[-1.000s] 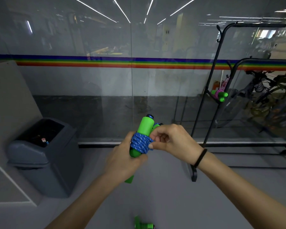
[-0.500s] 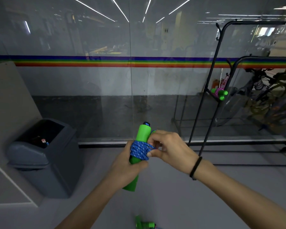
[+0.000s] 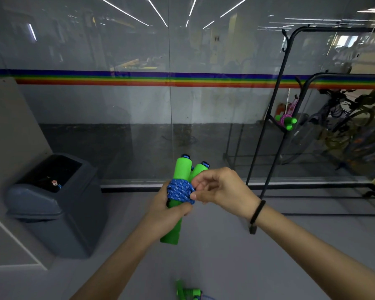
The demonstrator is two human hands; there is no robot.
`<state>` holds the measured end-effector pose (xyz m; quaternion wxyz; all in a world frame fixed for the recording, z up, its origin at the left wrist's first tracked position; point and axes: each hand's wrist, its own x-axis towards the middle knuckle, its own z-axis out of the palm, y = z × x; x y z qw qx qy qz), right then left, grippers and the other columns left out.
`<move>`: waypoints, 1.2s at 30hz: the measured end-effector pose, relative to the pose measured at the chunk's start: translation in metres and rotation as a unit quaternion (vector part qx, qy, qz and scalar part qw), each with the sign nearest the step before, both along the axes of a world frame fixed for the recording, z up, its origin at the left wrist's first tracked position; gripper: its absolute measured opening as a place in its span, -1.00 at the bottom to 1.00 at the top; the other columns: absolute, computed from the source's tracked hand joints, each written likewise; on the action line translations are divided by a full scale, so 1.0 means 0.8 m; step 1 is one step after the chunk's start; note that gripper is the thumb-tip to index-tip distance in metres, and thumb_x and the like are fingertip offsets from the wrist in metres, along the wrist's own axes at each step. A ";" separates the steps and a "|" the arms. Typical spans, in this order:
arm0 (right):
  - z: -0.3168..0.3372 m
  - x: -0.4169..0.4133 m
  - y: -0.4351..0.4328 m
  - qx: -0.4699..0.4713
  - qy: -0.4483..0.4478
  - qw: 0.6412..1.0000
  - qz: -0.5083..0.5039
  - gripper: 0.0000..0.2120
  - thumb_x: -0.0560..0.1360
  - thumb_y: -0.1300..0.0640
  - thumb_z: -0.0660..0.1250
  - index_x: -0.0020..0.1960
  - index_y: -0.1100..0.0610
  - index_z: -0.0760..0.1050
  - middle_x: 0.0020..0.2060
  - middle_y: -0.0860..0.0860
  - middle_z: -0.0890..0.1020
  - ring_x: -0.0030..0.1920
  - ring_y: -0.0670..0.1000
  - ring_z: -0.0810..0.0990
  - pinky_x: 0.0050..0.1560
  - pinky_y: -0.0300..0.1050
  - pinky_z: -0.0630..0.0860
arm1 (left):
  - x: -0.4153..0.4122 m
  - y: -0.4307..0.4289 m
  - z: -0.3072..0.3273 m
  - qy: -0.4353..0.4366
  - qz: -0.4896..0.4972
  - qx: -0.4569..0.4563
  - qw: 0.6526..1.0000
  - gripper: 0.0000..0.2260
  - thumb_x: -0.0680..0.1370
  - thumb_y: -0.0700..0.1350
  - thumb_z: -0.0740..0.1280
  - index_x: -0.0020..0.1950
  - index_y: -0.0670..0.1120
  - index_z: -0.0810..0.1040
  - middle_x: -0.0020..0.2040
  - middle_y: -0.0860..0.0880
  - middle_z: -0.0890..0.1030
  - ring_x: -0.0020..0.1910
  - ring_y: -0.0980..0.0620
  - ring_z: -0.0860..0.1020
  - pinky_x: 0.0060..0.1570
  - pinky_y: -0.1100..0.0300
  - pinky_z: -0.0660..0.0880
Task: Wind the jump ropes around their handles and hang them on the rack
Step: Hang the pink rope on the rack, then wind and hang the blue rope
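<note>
I hold a jump rope in front of me, its two green foam handles (image 3: 182, 169) side by side and upright, with the blue rope (image 3: 180, 190) wound tightly around their middle. My left hand (image 3: 168, 211) grips the handles just below the coil. My right hand (image 3: 221, 189) pinches the rope at the coil's right side. A black metal rack (image 3: 278, 100) stands to the right; a wound pink jump rope with green handles (image 3: 285, 121) hangs on its lower hook. Another green-handled jump rope (image 3: 187, 292) lies on the floor at the bottom edge.
A dark grey waste bin (image 3: 59, 211) stands at the left beside a white slanted panel (image 3: 7, 135). A glass wall with a rainbow stripe (image 3: 139, 80) runs straight ahead. Bicycles (image 3: 344, 131) are parked behind the glass at the right. The floor is grey.
The handles have tilted so that the second handle's top shows beside the first. My right hand's fingers have shifted on the coil. The bundle stays in about the same place.
</note>
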<state>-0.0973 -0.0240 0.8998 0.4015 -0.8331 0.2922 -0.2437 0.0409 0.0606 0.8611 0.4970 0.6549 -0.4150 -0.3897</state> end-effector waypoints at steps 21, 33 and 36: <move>-0.017 0.020 0.014 -0.297 0.200 0.933 -0.042 -0.81 0.46 0.23 0.18 0.06 0.23 0.30 -0.08 0.20 0.53 -0.13 0.27 0.51 -0.26 -0.04 0.27 | -0.009 0.005 -0.023 0.050 -0.042 0.038 0.997 -0.69 0.25 -0.11 0.36 -0.02 -0.08 0.50 -0.35 -0.05 0.59 -0.44 0.11 0.51 -0.30 0.21 0.45; 0.008 -0.005 -0.008 -0.104 0.218 0.967 0.085 -0.84 0.48 0.23 0.32 0.06 0.15 0.57 -0.18 0.03 0.65 -0.22 -0.12 0.58 -0.15 -0.43 0.47 | -0.003 0.018 -0.033 0.196 -0.099 0.040 0.975 -0.62 0.24 -0.19 0.35 0.05 -0.19 0.50 -0.30 -0.14 0.63 -0.49 0.07 0.55 -0.52 0.28 0.43; 0.012 -0.005 -0.008 -0.158 0.228 0.959 0.062 -0.90 0.43 0.19 0.40 -0.06 0.15 0.56 -0.32 -0.06 0.56 -0.35 -0.19 0.49 -0.31 -0.50 0.33 | 0.000 0.016 -0.032 0.240 -0.118 0.065 0.961 -0.63 0.24 -0.20 0.35 0.04 -0.19 0.52 -0.29 -0.18 0.64 -0.44 0.01 0.57 -0.44 0.27 0.49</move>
